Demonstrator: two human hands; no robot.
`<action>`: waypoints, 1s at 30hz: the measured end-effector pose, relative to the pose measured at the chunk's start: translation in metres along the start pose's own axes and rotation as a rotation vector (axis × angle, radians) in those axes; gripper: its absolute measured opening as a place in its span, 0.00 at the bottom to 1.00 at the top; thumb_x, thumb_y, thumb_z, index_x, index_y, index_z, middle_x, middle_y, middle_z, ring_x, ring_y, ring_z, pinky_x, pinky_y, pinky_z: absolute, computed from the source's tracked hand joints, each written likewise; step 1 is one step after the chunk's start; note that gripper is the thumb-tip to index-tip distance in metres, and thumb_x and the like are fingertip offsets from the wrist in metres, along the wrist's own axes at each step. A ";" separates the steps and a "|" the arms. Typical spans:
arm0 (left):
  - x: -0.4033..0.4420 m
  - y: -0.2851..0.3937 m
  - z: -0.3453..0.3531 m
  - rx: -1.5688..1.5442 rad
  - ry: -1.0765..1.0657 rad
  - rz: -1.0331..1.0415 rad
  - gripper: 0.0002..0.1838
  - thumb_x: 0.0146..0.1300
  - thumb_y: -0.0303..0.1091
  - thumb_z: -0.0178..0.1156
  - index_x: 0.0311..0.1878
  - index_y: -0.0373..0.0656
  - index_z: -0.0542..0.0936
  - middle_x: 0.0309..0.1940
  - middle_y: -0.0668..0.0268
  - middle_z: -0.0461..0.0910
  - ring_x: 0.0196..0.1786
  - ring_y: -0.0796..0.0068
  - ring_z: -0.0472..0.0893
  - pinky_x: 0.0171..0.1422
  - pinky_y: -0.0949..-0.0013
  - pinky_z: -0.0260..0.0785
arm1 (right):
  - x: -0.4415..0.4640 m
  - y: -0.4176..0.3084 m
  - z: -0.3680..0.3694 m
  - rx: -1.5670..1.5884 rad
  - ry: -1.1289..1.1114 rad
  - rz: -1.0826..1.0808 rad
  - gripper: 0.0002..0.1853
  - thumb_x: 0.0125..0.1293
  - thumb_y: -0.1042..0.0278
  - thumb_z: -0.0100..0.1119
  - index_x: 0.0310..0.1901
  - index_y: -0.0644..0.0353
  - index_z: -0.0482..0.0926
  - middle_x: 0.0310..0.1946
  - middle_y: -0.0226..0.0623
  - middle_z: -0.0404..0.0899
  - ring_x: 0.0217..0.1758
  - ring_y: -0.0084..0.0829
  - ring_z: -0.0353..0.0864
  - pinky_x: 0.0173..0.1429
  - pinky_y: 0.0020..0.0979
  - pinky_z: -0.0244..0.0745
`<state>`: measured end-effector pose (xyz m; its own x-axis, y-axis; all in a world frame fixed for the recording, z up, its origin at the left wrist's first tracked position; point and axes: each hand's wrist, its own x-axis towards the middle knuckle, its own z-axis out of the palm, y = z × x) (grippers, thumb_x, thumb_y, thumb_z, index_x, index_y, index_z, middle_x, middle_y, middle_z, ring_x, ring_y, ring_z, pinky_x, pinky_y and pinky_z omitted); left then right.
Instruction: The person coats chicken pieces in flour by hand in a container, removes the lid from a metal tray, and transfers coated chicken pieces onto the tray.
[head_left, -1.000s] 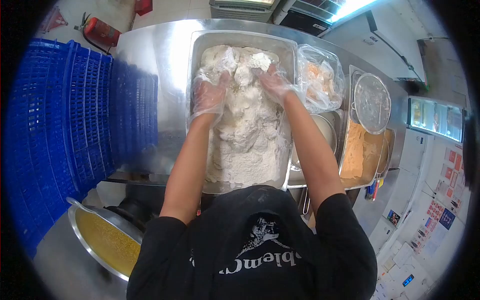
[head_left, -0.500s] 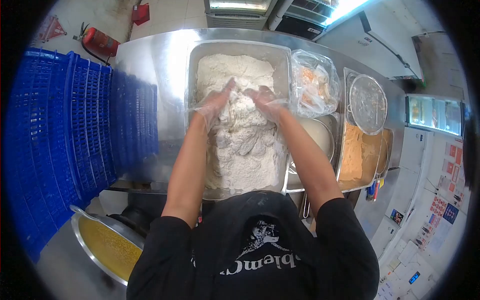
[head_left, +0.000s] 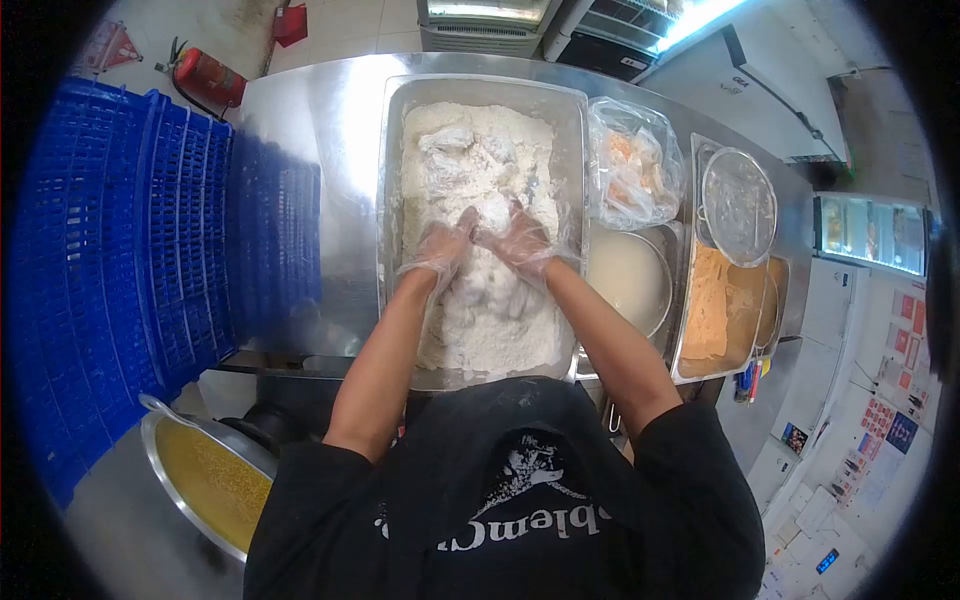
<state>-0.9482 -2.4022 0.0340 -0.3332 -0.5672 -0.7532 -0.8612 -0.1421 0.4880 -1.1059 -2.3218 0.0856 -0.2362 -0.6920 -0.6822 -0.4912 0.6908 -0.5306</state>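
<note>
A deep metal tray [head_left: 396, 130] holds white flour [head_left: 510, 345] with several flour-coated lumps in it. My left hand [head_left: 446, 246], in a clear plastic glove, is at the middle of the tray with its fingers apart and sunk partly in the flour. Facing it, my right hand [head_left: 520, 243], gloved too, has its fingers spread in the flour. A small white mound lies between my fingertips. Coated lumps [head_left: 450, 150] rest beyond my hands, and others lie nearer to me, between my wrists.
Right of the tray are a clear plastic bag [head_left: 635, 165], a bowl of pale liquid [head_left: 625, 280], and a tray of orange powder [head_left: 708, 300] with a round sieve [head_left: 740, 205]. Blue crates [head_left: 185, 230] stand left. A yellow-filled bowl [head_left: 210, 480] sits at lower left.
Both my hands have moved from the tray's far part back toward me, to its middle. Coated lumps now show beyond my hands, where they were hidden or buried half a second ago.
</note>
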 end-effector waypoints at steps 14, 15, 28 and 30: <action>0.043 0.054 -0.039 0.001 0.455 0.161 0.66 0.64 0.84 0.42 0.77 0.20 0.56 0.79 0.34 0.54 0.82 0.39 0.56 0.85 0.51 0.50 | 0.098 -0.017 -0.072 -0.278 0.152 -0.045 0.52 0.73 0.29 0.47 0.82 0.64 0.47 0.81 0.55 0.54 0.84 0.46 0.55 0.85 0.45 0.53; 0.049 0.060 -0.044 0.002 0.461 0.166 0.66 0.64 0.84 0.42 0.77 0.20 0.56 0.79 0.34 0.54 0.82 0.39 0.56 0.85 0.51 0.50 | 0.103 -0.017 -0.069 -0.136 0.246 -0.085 0.55 0.71 0.27 0.50 0.82 0.66 0.46 0.80 0.56 0.56 0.83 0.47 0.58 0.83 0.45 0.58; -0.023 0.058 -0.054 -0.569 -0.260 0.005 0.63 0.63 0.79 0.53 0.80 0.27 0.55 0.81 0.39 0.54 0.84 0.45 0.52 0.86 0.50 0.49 | 0.058 0.019 -0.025 0.586 0.082 0.200 0.52 0.69 0.26 0.51 0.75 0.70 0.65 0.75 0.61 0.64 0.80 0.53 0.62 0.80 0.48 0.59; -0.016 0.055 -0.051 -0.590 0.092 -0.069 0.51 0.70 0.74 0.49 0.79 0.37 0.64 0.78 0.44 0.63 0.81 0.47 0.61 0.85 0.48 0.49 | 0.063 0.021 -0.038 0.831 0.114 0.168 0.47 0.75 0.31 0.41 0.77 0.70 0.62 0.78 0.62 0.59 0.81 0.52 0.60 0.81 0.48 0.57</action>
<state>-0.9705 -2.4419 0.0953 -0.2265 -0.6050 -0.7634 -0.5125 -0.5925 0.6216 -1.1626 -2.3587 0.0510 -0.3553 -0.5526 -0.7539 0.3218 0.6849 -0.6537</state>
